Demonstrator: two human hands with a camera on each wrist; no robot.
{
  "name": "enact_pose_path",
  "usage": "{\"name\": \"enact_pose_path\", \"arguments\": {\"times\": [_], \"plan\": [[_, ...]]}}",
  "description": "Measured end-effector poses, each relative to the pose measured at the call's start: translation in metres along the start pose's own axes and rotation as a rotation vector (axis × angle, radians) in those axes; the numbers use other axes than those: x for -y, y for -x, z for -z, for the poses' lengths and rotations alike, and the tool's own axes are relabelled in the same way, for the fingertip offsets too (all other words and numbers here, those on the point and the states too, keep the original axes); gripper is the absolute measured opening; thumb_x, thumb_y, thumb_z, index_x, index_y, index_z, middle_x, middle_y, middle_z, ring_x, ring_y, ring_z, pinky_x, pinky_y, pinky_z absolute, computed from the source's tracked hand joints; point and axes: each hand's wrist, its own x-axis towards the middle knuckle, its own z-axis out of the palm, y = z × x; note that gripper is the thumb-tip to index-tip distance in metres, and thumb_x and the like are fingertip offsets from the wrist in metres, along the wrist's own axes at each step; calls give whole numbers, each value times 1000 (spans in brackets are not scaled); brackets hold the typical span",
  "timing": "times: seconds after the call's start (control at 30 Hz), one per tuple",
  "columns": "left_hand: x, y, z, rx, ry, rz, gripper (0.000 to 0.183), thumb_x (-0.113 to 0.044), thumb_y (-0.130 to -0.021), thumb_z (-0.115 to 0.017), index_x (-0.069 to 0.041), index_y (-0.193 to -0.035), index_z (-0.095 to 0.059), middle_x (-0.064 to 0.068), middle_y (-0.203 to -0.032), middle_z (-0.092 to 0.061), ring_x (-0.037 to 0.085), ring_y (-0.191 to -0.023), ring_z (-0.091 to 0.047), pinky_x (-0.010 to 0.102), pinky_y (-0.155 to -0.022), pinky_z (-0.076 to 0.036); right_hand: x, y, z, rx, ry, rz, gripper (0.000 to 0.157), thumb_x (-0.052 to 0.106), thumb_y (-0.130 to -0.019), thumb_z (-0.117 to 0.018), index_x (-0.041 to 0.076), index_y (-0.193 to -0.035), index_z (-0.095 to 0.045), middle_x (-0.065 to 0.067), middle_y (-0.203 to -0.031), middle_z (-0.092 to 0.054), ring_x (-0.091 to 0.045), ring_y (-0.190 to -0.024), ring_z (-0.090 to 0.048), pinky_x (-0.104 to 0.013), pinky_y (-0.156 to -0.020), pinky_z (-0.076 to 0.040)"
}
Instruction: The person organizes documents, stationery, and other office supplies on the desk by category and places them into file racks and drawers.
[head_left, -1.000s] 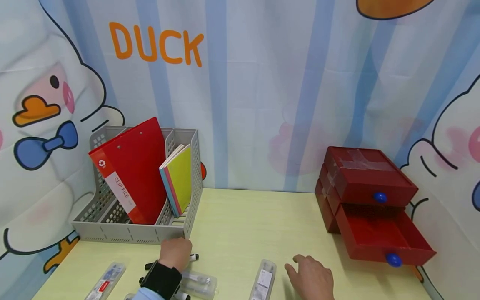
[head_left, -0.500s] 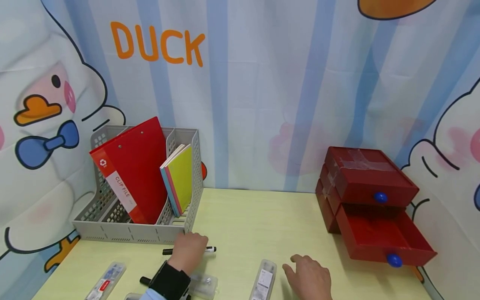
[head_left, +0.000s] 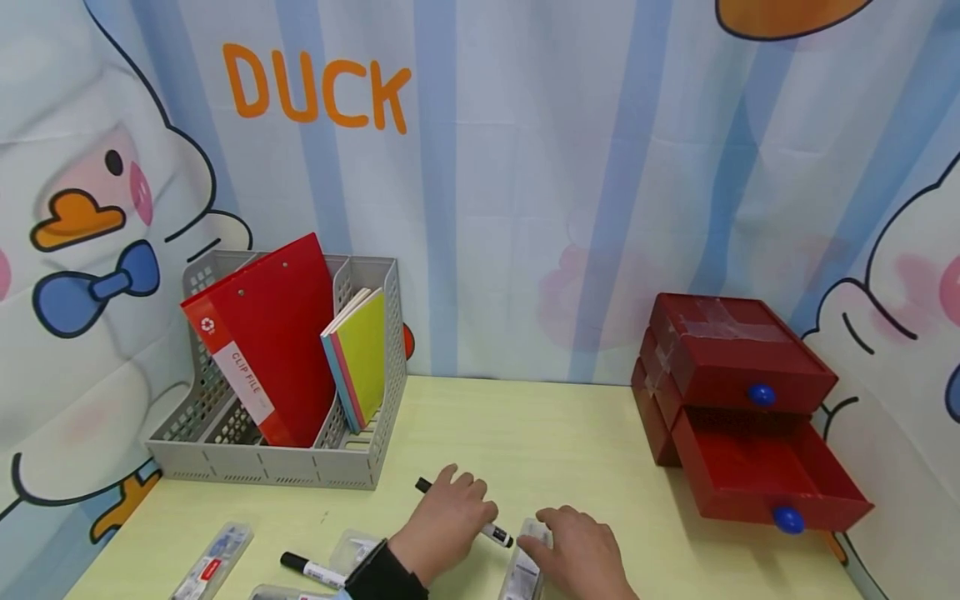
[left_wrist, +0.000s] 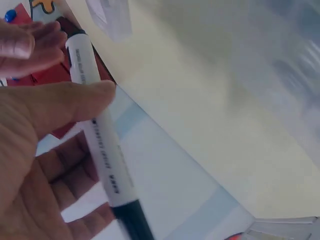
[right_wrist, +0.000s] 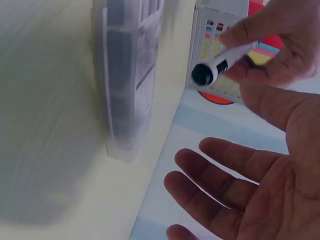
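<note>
My left hand [head_left: 448, 521] pinches a marker [left_wrist: 102, 145] between thumb and fingers, raised over the table in front of me. The marker has a white barrel with black print and dark ends. Close to its right end is my right hand [head_left: 577, 550], fingers spread and relaxed, holding nothing. Between the hands, partly covered by the right one, lies a clear plastic case [head_left: 521, 575] with a white label. A second black-and-white marker [head_left: 313, 571] lies left of my left wrist, beside another clear case [head_left: 349, 550].
At the back left stands a grey basket [head_left: 262, 467] with a red clip file [head_left: 277, 358] and colourful notebooks [head_left: 362, 358]. A dark red drawer unit [head_left: 738, 354] is at the right, its lower drawer [head_left: 776, 467] pulled out. Another plastic case [head_left: 213, 562] lies front left.
My left hand has lifted the marker from beside the basket and carried it right, turning it. My right hand has shifted left, over the labelled case.
</note>
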Motion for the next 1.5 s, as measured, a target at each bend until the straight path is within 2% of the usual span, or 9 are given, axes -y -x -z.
{"name": "enact_pose_path", "arguments": {"times": [0.17,0.3,0.47,0.67,0.8,0.9,1.0,1.3,1.5], "plan": [[-9,-1,0,-75,-33,-96,18,-16,-83,-80,-31,-92,-75,-9,-84,-59,14,-89,-59,43,-98,-46,5,-1,-2,49,-59,65,40,46,-86,-73,9,-102,-75,-2,-86,-69,-24,-79,-64,-51,-70,-50],[-12,-3,-1,-94,-38,-132,16,-18,-87,-76,-32,-94,-75,-10,-85,-59,13,-89,-59,42,-98,-46,6,-1,-4,67,-97,99,25,38,-87,-73,14,-93,-76,3,-81,-68,-17,-71,-62,-42,-62,-50],[-14,-5,-1,-128,-50,-150,15,-19,-87,-76,-32,-94,-75,-10,-85,-60,12,-90,-60,41,-98,-46,7,1,-4,41,-135,113,12,31,-87,-74,19,-86,-76,11,-75,-67,-8,-63,-58,-33,-56,-45],[-14,-5,-1,-169,-39,-158,12,-21,-88,-76,-31,-95,-75,-10,-85,-61,11,-90,-61,40,-98,-47,9,1,-4,40,-126,90,9,27,-86,-76,18,-85,-76,11,-73,-66,-8,-63,-56,-34,-57,-44],[-13,-5,-2,-161,-25,-139,10,-24,-86,-78,-30,-94,-75,-10,-84,-60,12,-90,-61,41,-97,-47,9,1,-3,40,-119,86,9,27,-86,-76,18,-83,-74,12,-70,-63,-7,-60,-52,-32,-55,-42],[-8,-3,-1,-121,-18,-89,14,-28,-84,-80,-28,-96,-74,-8,-87,-61,13,-92,-61,42,-97,-47,7,2,-3,30,-105,83,11,26,-86,-76,18,-79,-72,11,-67,-58,-9,-57,-48,-31,-53,-39],[-1,-1,0,-65,-5,-10,22,-32,-81,-83,-25,-99,-73,-5,-92,-63,16,-95,-61,44,-97,-47,4,4,-1,9,-77,65,13,26,-85,-77,18,-77,-70,10,-65,-56,-10,-57,-46,-31,-52,-38],[23,10,-2,21,67,277,41,-37,-75,-86,-13,-104,-69,9,-99,-63,30,-97,-61,58,-93,-44,-8,4,13,-39,6,-104,14,26,-86,-76,15,-79,-71,6,-66,-56,-14,-59,-47,-32,-56,-37],[33,16,0,96,101,417,43,-38,-76,-85,-9,-103,-69,13,-99,-62,34,-98,-60,63,-94,-42,-25,6,32,-132,29,-145,14,26,-87,-75,13,-82,-72,4,-65,-55,-16,-59,-47,-34,-55,-37]]}}
